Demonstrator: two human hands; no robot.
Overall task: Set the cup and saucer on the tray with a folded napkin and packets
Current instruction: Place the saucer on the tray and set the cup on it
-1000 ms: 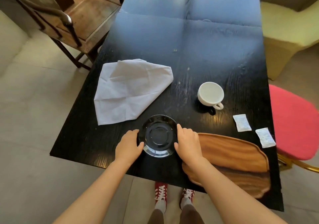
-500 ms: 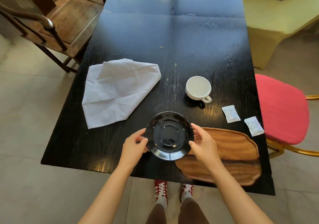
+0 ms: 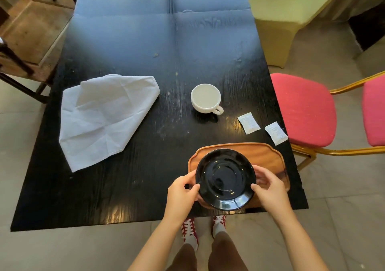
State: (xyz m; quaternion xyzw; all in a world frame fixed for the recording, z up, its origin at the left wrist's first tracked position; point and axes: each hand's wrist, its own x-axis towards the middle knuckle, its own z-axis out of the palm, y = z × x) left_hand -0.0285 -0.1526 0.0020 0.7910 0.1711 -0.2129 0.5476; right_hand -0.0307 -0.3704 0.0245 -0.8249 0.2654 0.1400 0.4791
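A glossy black saucer (image 3: 226, 179) hangs over the left part of the wooden tray (image 3: 268, 156) at the table's near edge. My left hand (image 3: 182, 193) pinches its left rim, and my right hand (image 3: 268, 189) grips the right rim, fingers curled under it. Behind the tray a white cup (image 3: 206, 98) stands upright on the black table (image 3: 145, 145), handle to the near right. A white cloth napkin (image 3: 104, 118) lies spread and rumpled at the left. Two white packets (image 3: 249, 123) (image 3: 276, 133) lie right of the cup, near the table's right edge.
A red-cushioned chair with gold legs (image 3: 304, 110) stands close to the table's right side, a pale yellow covered chair (image 3: 277, 10) behind it. A wooden chair (image 3: 27, 30) is at the far left. My red shoes (image 3: 203, 227) show below the table edge.
Both hands lifted the saucer off the table from left of the tray and carried it right, so it is over the tray's left part.
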